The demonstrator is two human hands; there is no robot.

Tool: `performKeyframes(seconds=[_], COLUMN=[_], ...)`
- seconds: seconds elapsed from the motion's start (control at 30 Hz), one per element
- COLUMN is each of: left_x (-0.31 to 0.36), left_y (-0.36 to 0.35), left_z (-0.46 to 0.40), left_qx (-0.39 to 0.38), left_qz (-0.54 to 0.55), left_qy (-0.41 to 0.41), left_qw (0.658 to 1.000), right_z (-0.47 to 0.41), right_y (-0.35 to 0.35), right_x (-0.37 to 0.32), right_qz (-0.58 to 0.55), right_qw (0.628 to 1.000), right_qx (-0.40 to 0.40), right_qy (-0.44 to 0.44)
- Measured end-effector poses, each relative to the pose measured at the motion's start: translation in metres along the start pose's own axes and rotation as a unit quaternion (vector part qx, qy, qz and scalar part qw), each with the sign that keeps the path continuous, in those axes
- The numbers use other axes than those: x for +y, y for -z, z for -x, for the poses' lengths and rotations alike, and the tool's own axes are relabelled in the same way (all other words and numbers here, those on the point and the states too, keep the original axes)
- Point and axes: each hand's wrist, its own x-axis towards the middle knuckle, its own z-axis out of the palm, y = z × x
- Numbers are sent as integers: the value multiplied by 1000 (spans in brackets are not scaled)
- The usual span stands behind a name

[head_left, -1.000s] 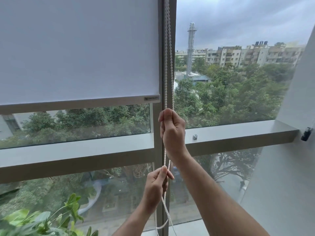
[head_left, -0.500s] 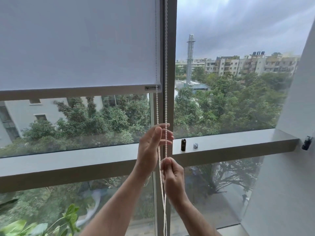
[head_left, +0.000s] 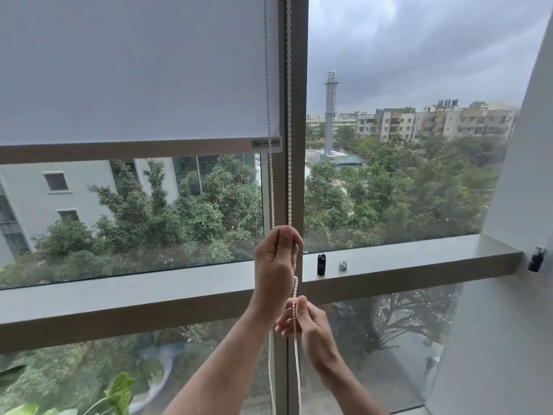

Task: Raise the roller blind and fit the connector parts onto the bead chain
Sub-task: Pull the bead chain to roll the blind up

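Observation:
The white roller blind (head_left: 134, 70) covers the upper left pane, and its grey bottom bar (head_left: 134, 151) hangs well above the sill. Two strands of the white bead chain (head_left: 289, 145) run down along the window mullion. My left hand (head_left: 276, 259) is closed on the chain at about sill height. My right hand (head_left: 303, 320) is just below it and pinches one strand between thumb and fingers, with the fingers loose. A small black cylinder connector part (head_left: 321, 264) and a small silver part (head_left: 342, 265) stand on the sill to the right of my hands.
The grey window sill (head_left: 419, 256) runs across the view at hand height. A black fitting (head_left: 536, 259) is fixed to the white wall on the right. Green plant leaves (head_left: 119, 390) show at the bottom left. Glass panes fill the area above and below the sill.
My left hand went from low on the chain to above the right hand and closed on it. My right hand moved down the chain. The blind's bottom bar sits higher above the sill.

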Motion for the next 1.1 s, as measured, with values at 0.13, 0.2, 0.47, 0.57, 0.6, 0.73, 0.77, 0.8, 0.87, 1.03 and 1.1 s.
performKeyframes(seconds=[0.13, 0.2, 0.47, 0.57, 0.6, 0.73, 0.77, 0.8, 0.87, 1.03, 1.1], left_x=[-23, -31, -37, -36, -35, -39, -40, -42, -43, -41, -30], left_y=[8, 10, 15, 14, 14, 22, 26, 29, 36, 41, 37], left_z=[23, 30, 34, 36, 37, 43, 45, 46, 46, 31, 17], left_qx=[-7, -1, 9, 4, 2, -38, -51, -64, -93, -102, -81], left_qz=[-15, -25, -29, -34, -34, -21, -15, -5, 1, -20, -26], left_qy=[32, 38, 50, 41, 42, 67, 79, 92, 115, 133, 108], left_qw=[999, 999, 998, 999, 999, 997, 995, 994, 989, 986, 990], right_z=[-33, -47, -77, -82, -81, -69, -67, -65, -61, -51, -46], right_y=[10, 6, -34, -46, -48, -48, -46, -44, -42, -38, -37], right_x=[-28, -52, -176, -194, -194, -177, -171, -167, -158, -129, -114], right_qz=[99, 117, -71, -96, -98, -80, -73, -63, -41, 2, 2], right_qw=[992, 987, 984, 982, 980, 969, 968, 967, 965, 964, 968], right_qx=[68, 85, -13, 5, 17, 40, 46, 53, 63, 77, 74], right_qy=[45, 70, 162, 161, 173, 230, 236, 243, 253, 254, 240])
